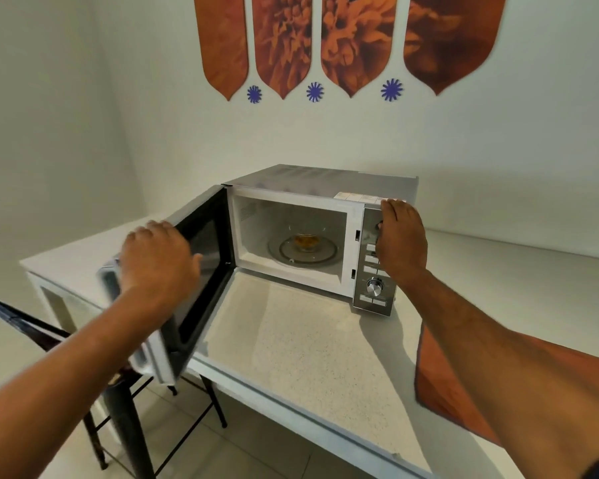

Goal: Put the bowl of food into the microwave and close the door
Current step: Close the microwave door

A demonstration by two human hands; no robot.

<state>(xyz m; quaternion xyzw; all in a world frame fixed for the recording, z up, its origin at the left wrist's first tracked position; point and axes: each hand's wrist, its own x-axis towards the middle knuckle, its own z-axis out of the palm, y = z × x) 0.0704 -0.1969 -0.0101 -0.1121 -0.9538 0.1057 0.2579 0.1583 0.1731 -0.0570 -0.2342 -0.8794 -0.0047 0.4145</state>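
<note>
Head view, read from the left: a dark metal stool (118,402) stands below the counter (291,340) edge, partly hidden behind the swung-out door (194,271) of the microwave (322,181). The left hand (156,257) lies over the door's top outer edge, palm down, fingers curled over the far side and gripping it; the door stands wide, roughly square to the oven front, its dark inner window facing the cavity. Next comes the open cavity, white-walled, with the glass turntable (308,252) on its floor. The bowl of food (306,240), a clear glass one with something amber in it, sits on the middle of that turntable, well inside the opening and clear of the door's path. Further right, the right hand (400,236) rests against the control panel (374,288) and the top front corner of the casing, fingers loosely bent and spread, holding nothing, seemingly bracing the oven. At the far right an orange cloth (464,385) lies flat on the counter.

Judging by this, the placing step is done and the closing step is in hand. The next move calls for the left hand to swing the door in toward the front until the latch catches, while the right hand steadies the body so it does not slide on the smooth counter; that hand's thumb side sits near the latch slots and should stay off the door's landing edge.
</note>
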